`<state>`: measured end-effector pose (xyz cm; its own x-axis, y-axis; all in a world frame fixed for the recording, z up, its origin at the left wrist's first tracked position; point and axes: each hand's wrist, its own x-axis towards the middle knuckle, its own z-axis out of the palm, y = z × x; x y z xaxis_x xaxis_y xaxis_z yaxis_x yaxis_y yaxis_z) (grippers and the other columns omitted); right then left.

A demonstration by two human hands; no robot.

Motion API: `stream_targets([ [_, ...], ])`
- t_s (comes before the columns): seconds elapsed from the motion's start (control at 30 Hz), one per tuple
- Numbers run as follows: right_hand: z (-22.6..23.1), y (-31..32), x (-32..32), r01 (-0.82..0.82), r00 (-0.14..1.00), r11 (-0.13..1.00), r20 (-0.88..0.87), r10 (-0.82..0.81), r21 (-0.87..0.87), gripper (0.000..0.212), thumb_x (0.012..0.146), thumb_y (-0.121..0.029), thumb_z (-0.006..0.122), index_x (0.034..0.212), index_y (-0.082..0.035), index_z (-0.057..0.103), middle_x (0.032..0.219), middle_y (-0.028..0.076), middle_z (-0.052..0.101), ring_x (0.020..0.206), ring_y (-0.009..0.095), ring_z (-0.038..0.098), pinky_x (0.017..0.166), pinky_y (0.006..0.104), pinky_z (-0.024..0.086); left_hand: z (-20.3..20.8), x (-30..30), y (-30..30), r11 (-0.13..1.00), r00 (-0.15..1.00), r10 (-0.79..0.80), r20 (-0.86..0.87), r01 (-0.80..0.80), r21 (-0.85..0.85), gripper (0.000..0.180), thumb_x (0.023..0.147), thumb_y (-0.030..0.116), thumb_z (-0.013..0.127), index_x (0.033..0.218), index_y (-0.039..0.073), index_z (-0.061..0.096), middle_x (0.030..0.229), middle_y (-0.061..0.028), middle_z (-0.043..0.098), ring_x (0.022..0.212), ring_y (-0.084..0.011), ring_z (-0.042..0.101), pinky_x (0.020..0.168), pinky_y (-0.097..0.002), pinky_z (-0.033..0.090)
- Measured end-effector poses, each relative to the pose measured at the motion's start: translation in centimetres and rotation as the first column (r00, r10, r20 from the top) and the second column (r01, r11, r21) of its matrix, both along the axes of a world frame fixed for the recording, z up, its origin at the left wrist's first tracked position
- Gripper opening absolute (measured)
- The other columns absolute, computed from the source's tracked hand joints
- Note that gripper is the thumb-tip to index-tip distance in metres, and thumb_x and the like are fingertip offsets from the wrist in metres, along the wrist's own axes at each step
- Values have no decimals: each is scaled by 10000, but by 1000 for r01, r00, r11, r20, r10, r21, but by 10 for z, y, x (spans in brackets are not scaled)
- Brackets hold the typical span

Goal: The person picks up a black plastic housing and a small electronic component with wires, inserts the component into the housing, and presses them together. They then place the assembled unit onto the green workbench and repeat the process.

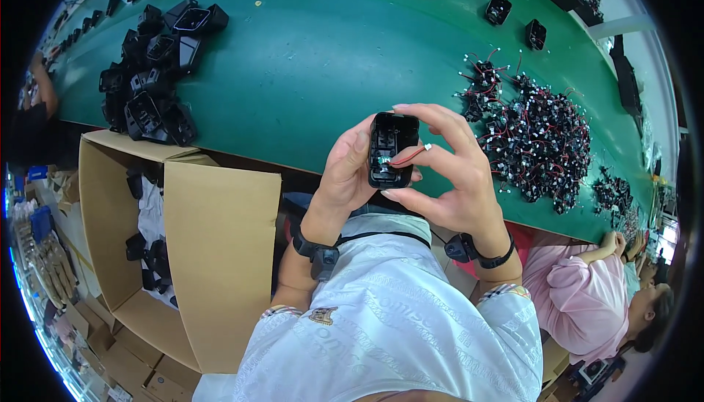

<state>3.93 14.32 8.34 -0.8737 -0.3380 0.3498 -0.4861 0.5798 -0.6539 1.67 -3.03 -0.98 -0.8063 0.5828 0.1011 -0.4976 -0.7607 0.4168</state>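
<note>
Between my two hands is a small black plastic housing (394,138), its open side facing up. My left hand (346,161) grips its left edge, thumb along the side. My right hand (455,167) holds it from the right, with fingers at the upper corner and the thumb near the lower end. The right index finger reaches into the lower part of the housing, by a small part with a white connector. A short red wire (412,155) with a white plug sticks out to the right, over that finger. Finer detail inside is too dark to tell.
Black housings (147,72) are heaped on the green table (293,65) at left. A large pile of small wired parts (539,138) lies at right. An open cardboard box (220,255) stands at lower left. Several housings line the far side. A person in pink (579,299) sits at right.
</note>
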Motion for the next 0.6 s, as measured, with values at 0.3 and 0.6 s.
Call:
stream_targets([
  [0.3,-9,-13,11,83,990,990,-101,-95,-115,465,641,-140,904,1023,-48,655,1399,199,560,1201,381,589,988,455,494,-1,3,3,993,999,35,23,-37,109,731,998,505,555,1446,-44,373,1196,-215,631,933,-308,722,767,-399,638],
  [0.6,-2,-12,15,129,981,970,-117,-155,-204,547,624,-157,914,1099,-87,652,1446,214,505,1246,398,548,982,442,491,-1,-1,0,990,999,-11,-33,15,141,744,981,508,588,1425,-59,400,1201,-222,634,937,-307,725,808,-396,628],
])
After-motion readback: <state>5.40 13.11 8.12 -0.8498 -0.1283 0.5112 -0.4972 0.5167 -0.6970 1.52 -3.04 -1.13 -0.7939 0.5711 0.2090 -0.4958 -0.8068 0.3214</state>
